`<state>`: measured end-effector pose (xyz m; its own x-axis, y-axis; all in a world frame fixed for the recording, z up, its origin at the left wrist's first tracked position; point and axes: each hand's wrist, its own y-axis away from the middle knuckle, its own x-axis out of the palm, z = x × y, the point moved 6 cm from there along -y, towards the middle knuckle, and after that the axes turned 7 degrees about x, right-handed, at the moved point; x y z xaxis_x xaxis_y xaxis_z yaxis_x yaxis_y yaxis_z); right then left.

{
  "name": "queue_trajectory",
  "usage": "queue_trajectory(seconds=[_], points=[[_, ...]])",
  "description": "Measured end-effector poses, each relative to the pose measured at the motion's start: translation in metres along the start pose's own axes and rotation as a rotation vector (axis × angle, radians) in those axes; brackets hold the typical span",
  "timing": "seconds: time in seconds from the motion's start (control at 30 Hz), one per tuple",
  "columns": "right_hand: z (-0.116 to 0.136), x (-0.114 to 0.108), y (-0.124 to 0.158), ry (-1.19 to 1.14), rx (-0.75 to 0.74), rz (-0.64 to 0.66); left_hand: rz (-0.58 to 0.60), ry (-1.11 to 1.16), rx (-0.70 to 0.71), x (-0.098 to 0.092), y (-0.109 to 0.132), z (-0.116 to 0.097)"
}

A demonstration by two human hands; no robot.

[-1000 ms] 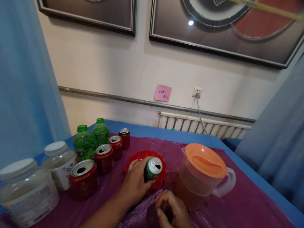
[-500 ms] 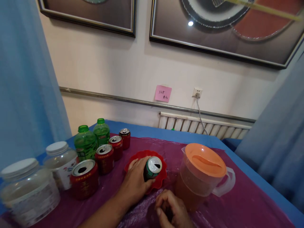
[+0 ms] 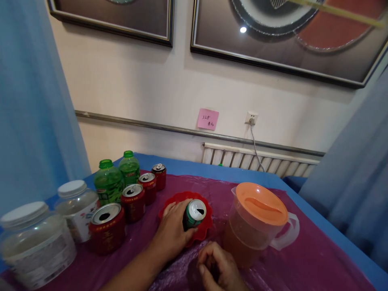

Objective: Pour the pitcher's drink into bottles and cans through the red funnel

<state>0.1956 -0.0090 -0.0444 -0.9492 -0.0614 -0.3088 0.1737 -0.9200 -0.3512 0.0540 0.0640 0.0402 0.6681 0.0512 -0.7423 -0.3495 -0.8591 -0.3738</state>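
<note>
My left hand is wrapped round a green drink can with an opened top, standing upright on a red scalloped plate. My right hand rests curled on the purple table cover near the front edge, fingers folded in; nothing shows inside them. A clear pitcher with an orange lid and brownish liquid stands just right of the plate, close to my right hand.
Several opened red cans run in a row at the left, with two green bottles behind and two white-lidded jars nearest. Blue curtains hang at both sides. A radiator and wall stand behind the table.
</note>
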Motion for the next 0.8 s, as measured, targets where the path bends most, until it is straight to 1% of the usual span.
queue_trajectory(seconds=[0.17,0.3,0.4,0.47,0.53,0.6,0.7,0.8], points=[[-0.001,0.001,0.0,-0.01,-0.027,-0.034,-0.041,0.005,0.011,-0.002,0.0,0.0],[0.005,-0.004,-0.001,0.042,-0.097,-0.05,-0.089,0.036,0.019,-0.006,0.001,-0.004],[0.02,-0.007,-0.002,0.125,-0.225,-0.036,-0.127,0.057,0.03,-0.009,0.003,-0.007],[0.031,-0.008,0.0,0.175,-0.337,-0.064,-0.142,0.065,0.062,-0.01,0.006,-0.008],[0.037,-0.008,0.004,0.21,-0.444,-0.102,-0.154,0.07,0.123,-0.009,0.009,-0.01],[0.038,-0.005,0.008,0.254,-0.539,-0.113,-0.159,0.069,0.212,-0.007,0.014,-0.014],[0.032,0.003,0.012,0.356,-0.631,-0.048,-0.15,0.061,0.331,-0.004,0.02,-0.019],[0.032,0.007,0.012,0.404,-0.646,0.071,-0.123,0.068,0.388,-0.003,0.024,-0.022]])
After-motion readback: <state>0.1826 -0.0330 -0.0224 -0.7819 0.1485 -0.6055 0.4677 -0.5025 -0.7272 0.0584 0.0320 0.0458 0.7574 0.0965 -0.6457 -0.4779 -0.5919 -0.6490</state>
